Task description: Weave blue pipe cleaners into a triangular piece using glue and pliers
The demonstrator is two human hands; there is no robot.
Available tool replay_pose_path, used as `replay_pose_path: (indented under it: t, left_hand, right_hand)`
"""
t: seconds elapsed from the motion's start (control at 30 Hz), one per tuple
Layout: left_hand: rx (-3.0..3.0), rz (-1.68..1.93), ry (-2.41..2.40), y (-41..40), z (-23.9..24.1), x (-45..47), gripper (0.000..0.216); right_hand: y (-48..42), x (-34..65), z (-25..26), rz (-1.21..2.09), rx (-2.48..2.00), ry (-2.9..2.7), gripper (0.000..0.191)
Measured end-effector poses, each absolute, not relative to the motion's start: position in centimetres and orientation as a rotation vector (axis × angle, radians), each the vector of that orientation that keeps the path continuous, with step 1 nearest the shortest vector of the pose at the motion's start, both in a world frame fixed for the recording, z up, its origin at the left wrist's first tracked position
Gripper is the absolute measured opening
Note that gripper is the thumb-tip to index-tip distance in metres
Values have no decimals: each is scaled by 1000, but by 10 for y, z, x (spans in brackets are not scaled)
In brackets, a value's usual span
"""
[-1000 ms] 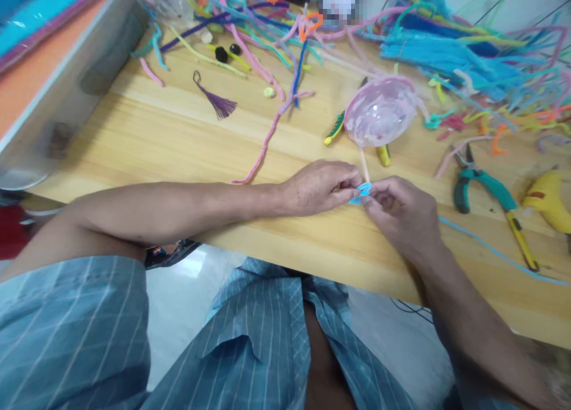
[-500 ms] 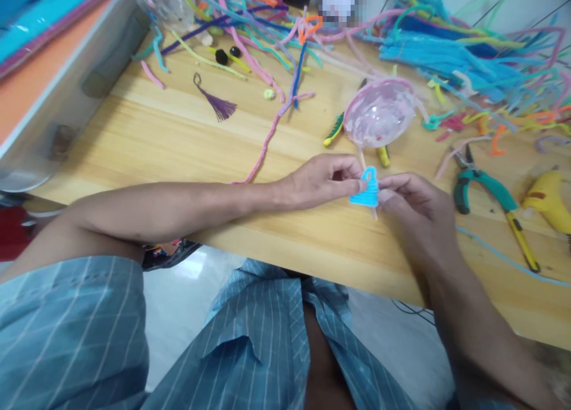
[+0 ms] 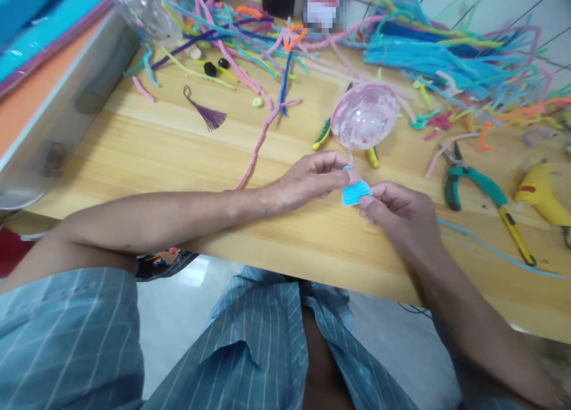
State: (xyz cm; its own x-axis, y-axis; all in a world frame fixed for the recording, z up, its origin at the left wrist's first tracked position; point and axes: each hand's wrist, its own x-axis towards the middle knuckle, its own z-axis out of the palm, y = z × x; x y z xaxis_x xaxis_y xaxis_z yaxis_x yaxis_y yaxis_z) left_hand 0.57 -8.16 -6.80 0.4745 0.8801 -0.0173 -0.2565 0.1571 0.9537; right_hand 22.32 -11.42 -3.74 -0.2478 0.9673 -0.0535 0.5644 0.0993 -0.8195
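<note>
A small blue piece of pipe cleaner rows (image 3: 356,192) is held above the wooden table between both hands. My left hand (image 3: 319,175) pinches its upper end, with thumb and fingers covering the top. At its right edge, my right hand (image 3: 397,210) is closed with thumb and forefinger on the piece. Just beyond the hands stands a clear, pinkish bowl-shaped plastic piece (image 3: 366,118) with a pink rim. Yellow-and-green handles (image 3: 322,135) show partly from under it.
Green-handled pliers (image 3: 476,181), a yellow cutter (image 3: 517,236) and a yellow glue gun (image 3: 544,193) lie at the right. Pipe cleaners (image 3: 414,59) heap along the back. A purple tassel (image 3: 212,116) lies left of a long pink pipe cleaner (image 3: 255,154). A plastic bin (image 3: 57,106) borders the left.
The blue piece has tilted, and my left fingers now cover its looped top. My right fingers have shifted to its lower right edge. The whole view has moved slightly.
</note>
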Motion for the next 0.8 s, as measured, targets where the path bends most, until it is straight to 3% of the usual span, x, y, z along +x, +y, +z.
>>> replay_pose_path:
  t: [0.8]
  left_hand:
    - [1201,831,671,-86,-65,4,40]
  right_hand:
    - [-115,223,-35,1053,-1479,-1834,20]
